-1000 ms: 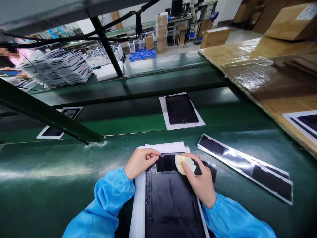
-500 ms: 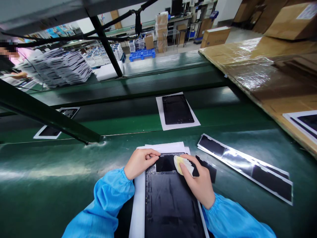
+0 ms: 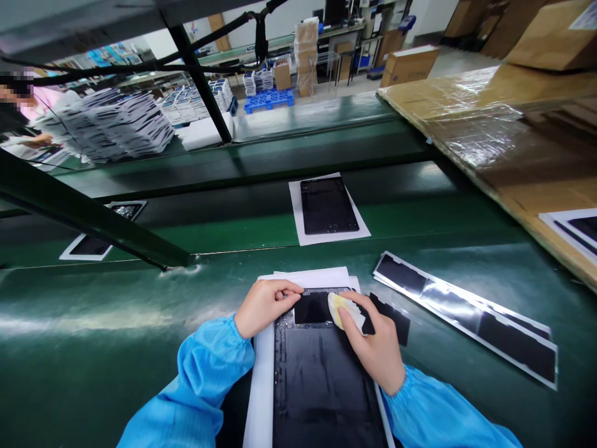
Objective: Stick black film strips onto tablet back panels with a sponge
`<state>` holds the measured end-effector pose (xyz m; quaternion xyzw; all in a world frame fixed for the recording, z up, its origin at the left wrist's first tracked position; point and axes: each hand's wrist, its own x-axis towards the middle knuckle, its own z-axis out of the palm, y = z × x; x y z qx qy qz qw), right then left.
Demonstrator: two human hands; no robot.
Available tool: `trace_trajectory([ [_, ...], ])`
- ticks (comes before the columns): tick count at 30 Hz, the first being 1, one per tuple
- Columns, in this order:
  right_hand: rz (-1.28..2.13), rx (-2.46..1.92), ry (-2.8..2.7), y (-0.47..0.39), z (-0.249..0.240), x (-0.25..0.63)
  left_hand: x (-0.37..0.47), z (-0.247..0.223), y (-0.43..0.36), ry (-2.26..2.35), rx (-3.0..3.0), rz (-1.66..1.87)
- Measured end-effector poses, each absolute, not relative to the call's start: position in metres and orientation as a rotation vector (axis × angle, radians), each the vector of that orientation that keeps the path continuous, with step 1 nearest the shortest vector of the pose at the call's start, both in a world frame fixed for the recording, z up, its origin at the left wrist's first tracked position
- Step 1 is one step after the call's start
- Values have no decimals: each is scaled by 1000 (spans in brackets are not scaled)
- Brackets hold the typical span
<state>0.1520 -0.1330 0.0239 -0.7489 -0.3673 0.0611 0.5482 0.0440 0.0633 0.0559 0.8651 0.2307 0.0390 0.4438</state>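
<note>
An opened tablet [image 3: 329, 379] lies on white paper sheets [image 3: 261, 379] in front of me, its dark inner side facing up. Across its upper part sits a piece of black film [image 3: 311, 308]. My left hand [image 3: 267, 305] pinches at the film's upper left corner, thumb and forefinger closed together. In my right hand [image 3: 379, 342] is a folded white and yellowish wiping pad [image 3: 345, 311], held against the right part of the film. Another dark film piece [image 3: 396, 320] shows to the right, partly hidden by that hand.
Strips of black film on shiny backing [image 3: 466, 317] lie at the right on the green bench [image 3: 140, 361]. Beyond it, a tablet on paper [image 3: 329, 205] rests on the belt. A slanted green post [image 3: 93, 214] stands left; a wrapped cardboard surface [image 3: 494, 143] borders the right.
The tablet on the belt has shifted slightly to the left, as have the pieces behind the post. Both my hands and the pad stay practically where they were.
</note>
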Motion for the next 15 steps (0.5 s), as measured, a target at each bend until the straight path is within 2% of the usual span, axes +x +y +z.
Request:
trace_trajectory([
  [15,63,-1764,-923,-132,21,151,45,56,63,587,2134,88],
])
